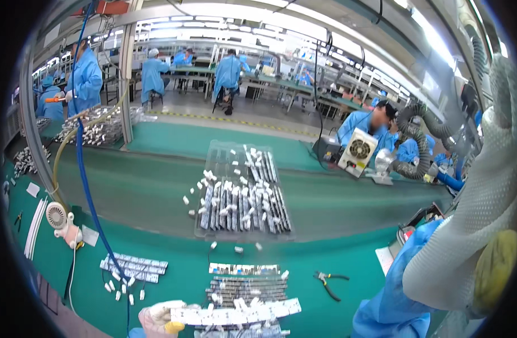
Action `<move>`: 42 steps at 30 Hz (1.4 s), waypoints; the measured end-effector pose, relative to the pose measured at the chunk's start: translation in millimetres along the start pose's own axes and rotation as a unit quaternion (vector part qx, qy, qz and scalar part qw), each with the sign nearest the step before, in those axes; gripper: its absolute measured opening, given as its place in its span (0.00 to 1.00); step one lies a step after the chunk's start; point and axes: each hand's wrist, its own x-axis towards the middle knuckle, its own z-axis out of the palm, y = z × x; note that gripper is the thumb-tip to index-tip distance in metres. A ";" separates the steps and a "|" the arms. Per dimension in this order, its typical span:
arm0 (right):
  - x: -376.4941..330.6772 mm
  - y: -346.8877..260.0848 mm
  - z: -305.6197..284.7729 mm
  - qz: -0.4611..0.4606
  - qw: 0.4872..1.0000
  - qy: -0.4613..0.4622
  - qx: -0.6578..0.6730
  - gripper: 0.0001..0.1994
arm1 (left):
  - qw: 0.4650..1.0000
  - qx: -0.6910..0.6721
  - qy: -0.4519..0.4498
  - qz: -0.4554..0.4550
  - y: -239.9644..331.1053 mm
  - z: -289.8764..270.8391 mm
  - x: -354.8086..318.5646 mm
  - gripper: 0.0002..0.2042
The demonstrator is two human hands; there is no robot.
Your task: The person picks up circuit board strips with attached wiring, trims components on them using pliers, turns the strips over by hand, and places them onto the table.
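My left hand [160, 318], in a pale glove with a yellow fingertip, is closed on the left end of a long white circuit board strip [270, 310]. The strip lies slightly tilted above a stack of similar strips [247, 286] with white connectors. Very near the camera, my right hand [467, 225] is raised in a white textured glove, a yellow-tipped digit showing. Its other fingertips run out of sight at the right rim, so its grip is hidden. Below it, the blue sleeve [394, 293] enters from the lower right.
A clear tray [202, 228] full of strips stands on the dark belt ahead. Pliers [329, 284] lie right of the stack. More strips [135, 268] and loose connectors lie left, near a small fan [58, 216] and hanging blue hose [85, 186]. People in blue sit beyond.
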 end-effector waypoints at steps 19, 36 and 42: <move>-237.9 -145.9 -106.0 0.430 0.589 -0.603 -0.323 0.45 | 0.966 0.190 -0.004 0.178 -43.5 -12.2 25.0 0.11; -189.8 -186.1 -38.2 0.606 0.718 -0.342 0.023 0.16 | 0.985 0.104 -0.104 0.089 -46.2 -3.7 18.1 0.18; -181.1 -191.1 0.0 0.440 0.785 -0.435 -0.017 0.26 | 0.990 0.042 -0.132 0.036 -38.9 -1.7 12.9 0.27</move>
